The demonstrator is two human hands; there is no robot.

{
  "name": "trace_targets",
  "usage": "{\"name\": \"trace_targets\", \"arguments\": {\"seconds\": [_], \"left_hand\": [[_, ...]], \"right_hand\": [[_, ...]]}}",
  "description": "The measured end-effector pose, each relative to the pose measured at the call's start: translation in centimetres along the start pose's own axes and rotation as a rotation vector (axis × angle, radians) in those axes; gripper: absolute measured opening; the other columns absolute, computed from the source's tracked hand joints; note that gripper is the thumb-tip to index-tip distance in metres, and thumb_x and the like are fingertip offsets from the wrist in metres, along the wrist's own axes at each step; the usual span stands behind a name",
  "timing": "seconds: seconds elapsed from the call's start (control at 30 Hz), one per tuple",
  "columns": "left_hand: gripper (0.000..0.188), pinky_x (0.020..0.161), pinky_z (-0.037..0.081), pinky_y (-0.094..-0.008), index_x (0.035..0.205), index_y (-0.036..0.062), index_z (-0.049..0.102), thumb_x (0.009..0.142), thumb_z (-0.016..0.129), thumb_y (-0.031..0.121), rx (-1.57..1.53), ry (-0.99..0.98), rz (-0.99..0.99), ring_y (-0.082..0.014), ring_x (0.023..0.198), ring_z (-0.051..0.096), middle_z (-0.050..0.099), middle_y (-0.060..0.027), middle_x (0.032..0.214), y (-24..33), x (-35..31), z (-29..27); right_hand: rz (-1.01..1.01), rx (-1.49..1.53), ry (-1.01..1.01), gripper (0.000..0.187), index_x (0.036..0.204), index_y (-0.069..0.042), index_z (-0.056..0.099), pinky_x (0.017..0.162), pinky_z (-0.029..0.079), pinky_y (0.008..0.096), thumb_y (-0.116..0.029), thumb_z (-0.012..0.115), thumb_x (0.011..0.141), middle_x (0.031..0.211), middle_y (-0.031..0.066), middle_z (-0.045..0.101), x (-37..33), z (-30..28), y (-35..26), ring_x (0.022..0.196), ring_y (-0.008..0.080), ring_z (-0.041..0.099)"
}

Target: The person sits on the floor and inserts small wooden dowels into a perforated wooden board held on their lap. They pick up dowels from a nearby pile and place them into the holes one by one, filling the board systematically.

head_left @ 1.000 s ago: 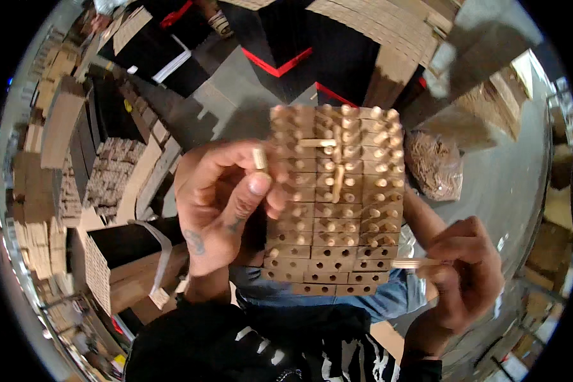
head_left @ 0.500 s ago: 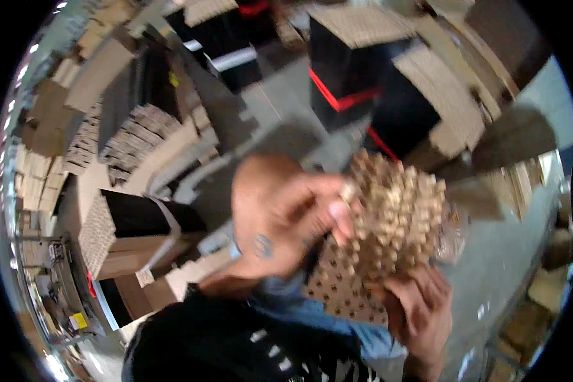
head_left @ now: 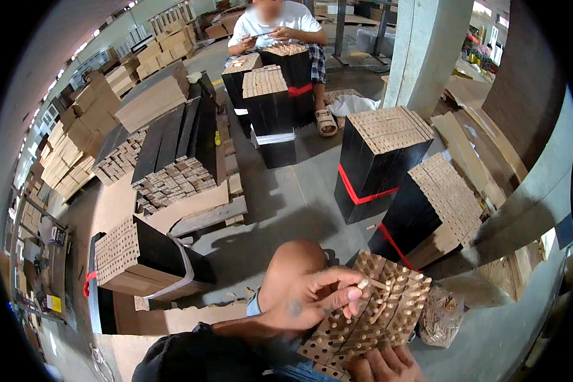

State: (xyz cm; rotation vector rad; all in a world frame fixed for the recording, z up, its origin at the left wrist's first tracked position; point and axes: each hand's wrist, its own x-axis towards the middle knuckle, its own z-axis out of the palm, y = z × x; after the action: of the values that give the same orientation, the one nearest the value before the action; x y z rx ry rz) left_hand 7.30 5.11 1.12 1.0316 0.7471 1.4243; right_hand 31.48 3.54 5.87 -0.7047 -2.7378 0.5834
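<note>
My left hand (head_left: 315, 298) is raised over a stack of drilled boards (head_left: 328, 347), pinching a small wooden dowel (head_left: 363, 284) between thumb and fingertips. The boards stand close against my legs, their brown end faces full of round holes. Dowels stick up from many holes on the far and right side, while holes nearer me show dark. At the near edge of the stack, my right hand (head_left: 388, 366) rests with its fingers curled and close together. What those fingers hold, if anything, is hidden.
A clear bag of dowels (head_left: 440, 318) lies right of the stack. Strapped black board bundles (head_left: 379, 162) stand ahead, right and left (head_left: 165, 245). A person (head_left: 277, 25) sits beyond, holding a thin piece. A pillar (head_left: 426, 54) rises at the right, long black boards (head_left: 178, 137) lie left.
The view has shifted and sharpened, so the stack and my hands sit lower in the picture. The person at the far side now shows. My left hand still pinches a dowel.
</note>
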Motion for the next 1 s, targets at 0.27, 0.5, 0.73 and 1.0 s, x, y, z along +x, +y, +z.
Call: {"name": "trace_targets", "arguments": {"seconds": [0.27, 0.5, 0.73, 1.0], "left_hand": [[0.031, 0.074, 0.053, -0.0272, 0.133, 0.0002, 0.059, 0.103, 0.056, 0.008, -0.026, -0.04, -0.009, -0.0131, 0.086, 0.062, 0.067, -0.0092, 0.109, -0.3, 0.2, 0.5], [0.033, 0.074, 0.052, -0.0269, 0.134, -0.0021, 0.059, 0.103, 0.057, 0.008, 0.015, -0.025, -0.044, -0.0125, 0.085, 0.062, 0.068, -0.0091, 0.109, -0.4, 0.0, 0.4], [0.027, 0.071, 0.058, -0.0301, 0.128, -0.0027, 0.06, 0.101, 0.056, -0.001, 0.146, -0.106, 0.067, -0.0184, 0.083, 0.068, 0.068, -0.0181, 0.11, 0.2, 0.8, 0.1], [0.029, 0.066, 0.053, -0.024, 0.128, -0.0022, 0.061, 0.099, 0.062, 0.0, 0.144, 0.071, 0.161, -0.01, 0.076, 0.063, 0.068, -0.0085, 0.093, -0.4, -0.1, 0.5]], "right_hand": [[0.063, -0.054, 0.012, 0.024, 0.108, -0.001, 0.063, 0.084, 0.048, 0.0483, -0.005, 0.062, 0.084, 0.105, 0.0187, 0.059, 1.3, -2.6, 0.5, 0.1, 0.0373, 0.06], [0.089, -0.115, 0.017, 0.03, 0.111, -0.005, 0.065, 0.086, 0.048, 0.0479, -0.008, 0.067, 0.082, 0.102, 0.0173, 0.06, 0.8, -2.4, 0.3, 0.103, 0.0371, 0.058], [0.374, 0.31, 0.257, 0.034, 0.115, -0.006, 0.066, 0.075, 0.051, 0.0473, 0.001, 0.073, 0.082, 0.107, 0.0181, 0.067, -0.7, -1.6, 0.6, 0.092, 0.0362, 0.066], [0.294, 0.275, 0.329, 0.024, 0.104, -0.002, 0.065, 0.075, 0.053, 0.0327, 0.003, 0.072, 0.082, 0.086, 0.016, 0.072, -0.2, -0.1, 0.5, 0.079, 0.0275, 0.072]]}}
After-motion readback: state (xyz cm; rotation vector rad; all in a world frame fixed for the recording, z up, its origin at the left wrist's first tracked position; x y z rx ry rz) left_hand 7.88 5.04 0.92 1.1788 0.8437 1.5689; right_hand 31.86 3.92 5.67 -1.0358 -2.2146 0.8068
